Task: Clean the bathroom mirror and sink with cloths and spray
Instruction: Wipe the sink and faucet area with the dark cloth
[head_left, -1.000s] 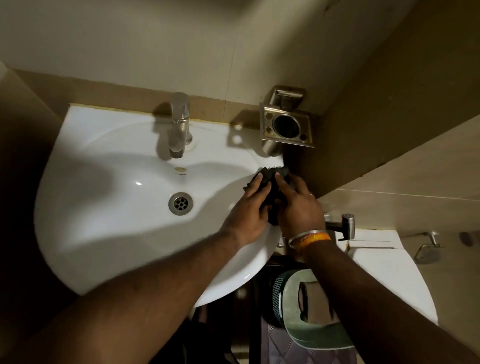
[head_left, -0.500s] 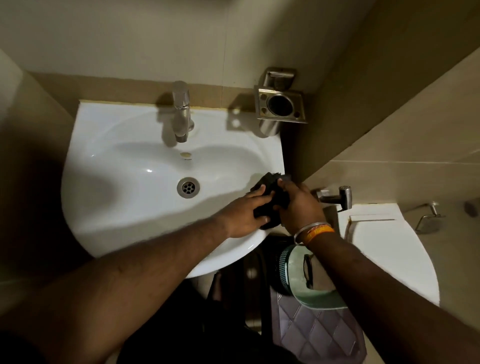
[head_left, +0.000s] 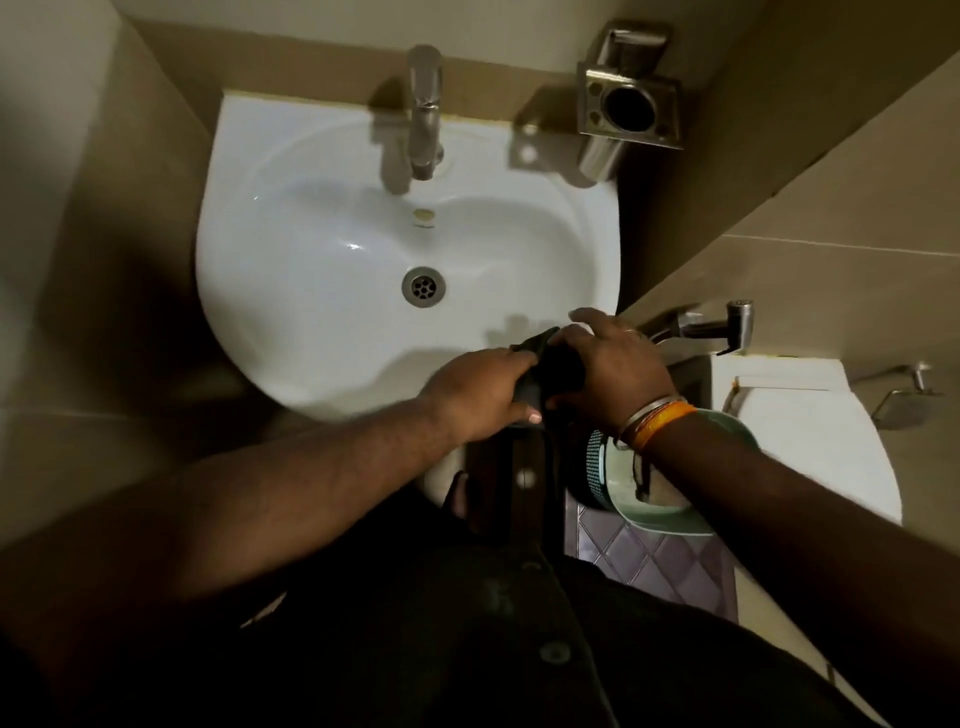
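The white sink fills the middle of the head view, with a chrome tap at the back and a drain in the bowl. A dark cloth lies bunched on the sink's front right rim. My left hand grips its left side with curled fingers. My right hand holds its right side, thumb underneath, index finger stretched out over the rim. Most of the cloth is hidden between the hands. Neither a mirror nor a spray bottle shows.
A steel tumbler holder hangs on the wall right of the tap. A hand sprayer juts from the right wall above a white toilet tank. A green bucket stands below my right wrist. Walls close in on both sides.
Both hands have drawn the cloth back along the right rim, from beside the holder to the front edge. The camera has tilted down, so the sink sits higher in view.
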